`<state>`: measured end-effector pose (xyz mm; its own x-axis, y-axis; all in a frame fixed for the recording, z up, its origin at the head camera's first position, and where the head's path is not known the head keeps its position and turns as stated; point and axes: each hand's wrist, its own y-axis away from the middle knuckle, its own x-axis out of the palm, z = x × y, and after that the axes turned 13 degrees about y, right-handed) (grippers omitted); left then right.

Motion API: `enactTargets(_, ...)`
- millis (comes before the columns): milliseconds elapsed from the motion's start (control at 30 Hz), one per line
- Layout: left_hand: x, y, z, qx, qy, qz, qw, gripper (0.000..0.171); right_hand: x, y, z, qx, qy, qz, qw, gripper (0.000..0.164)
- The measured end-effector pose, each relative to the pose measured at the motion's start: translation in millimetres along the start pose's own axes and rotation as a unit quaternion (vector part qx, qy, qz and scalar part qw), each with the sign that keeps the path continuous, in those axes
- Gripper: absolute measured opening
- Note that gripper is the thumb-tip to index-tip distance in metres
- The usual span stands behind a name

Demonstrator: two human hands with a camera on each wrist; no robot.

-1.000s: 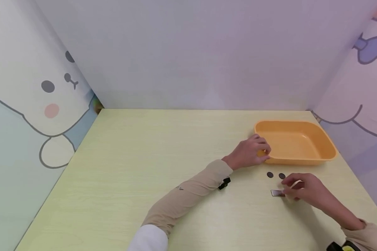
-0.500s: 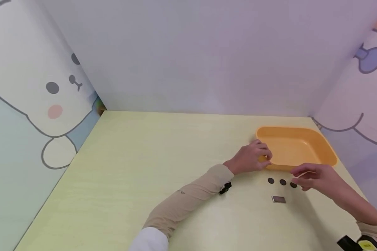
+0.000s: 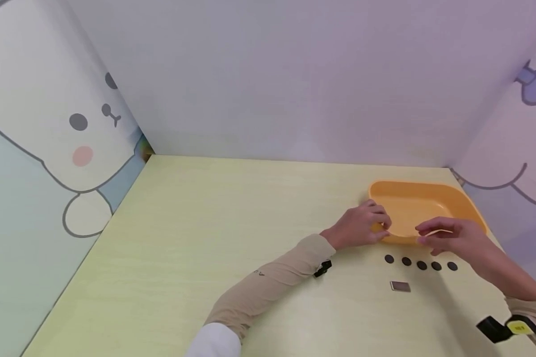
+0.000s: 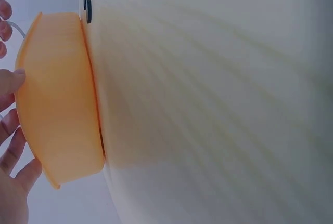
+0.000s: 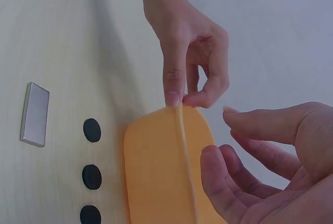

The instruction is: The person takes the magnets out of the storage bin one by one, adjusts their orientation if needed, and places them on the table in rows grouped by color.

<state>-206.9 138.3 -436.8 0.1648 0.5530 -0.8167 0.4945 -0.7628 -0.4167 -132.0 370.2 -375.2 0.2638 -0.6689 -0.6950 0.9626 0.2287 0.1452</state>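
My left hand [image 3: 362, 225] pinches the front left corner of an orange plastic basin [image 3: 466, 208], thumb outside the rim. Close in front of the basin's front rim hovers my right hand [image 3: 464, 240], thumb and index finger apart with nothing visible between them. In the right wrist view the fingers of this right hand [image 5: 276, 161] are loosely bent beside the basin [image 5: 151, 167]. Several small black discs [image 3: 422, 266] lie in a row on the table before the basin. A flat silvery rectangular bar [image 3: 400, 286] lies nearer to me.
The pale wood-grain table [image 3: 196, 248] runs back to a plain lilac wall [image 3: 272, 84]. Side walls with cartoon animals [image 3: 80, 124] stand left and right. A black strap device [image 3: 496, 328] sits on the right wrist.
My right hand has risen from beside the bar, past the discs, to the basin's front rim. More discs and the whole bar have come into sight. The left hand keeps its pinch.
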Motion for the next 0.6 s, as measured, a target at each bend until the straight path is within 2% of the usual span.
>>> enactTargets(200,0.6,-0.2,0.8,0.0,-0.008,-0.002,1.0,0.013,-7,-10,1,-0.008,-0.005,-0.002,1.0,0.022)
enactTargets(433,0.3,0.3,-1.2,0.0,-0.012,-0.003,0.9999,0.013,-11,-23,-4,-0.011,0.025,-0.018,0.999,0.027)
enactTargets(600,-0.7,0.9,-1.8,-0.001,-0.012,-0.004,0.9999,0.013,-11,-32,-8,-0.014,0.007,-0.025,1.0,0.027)
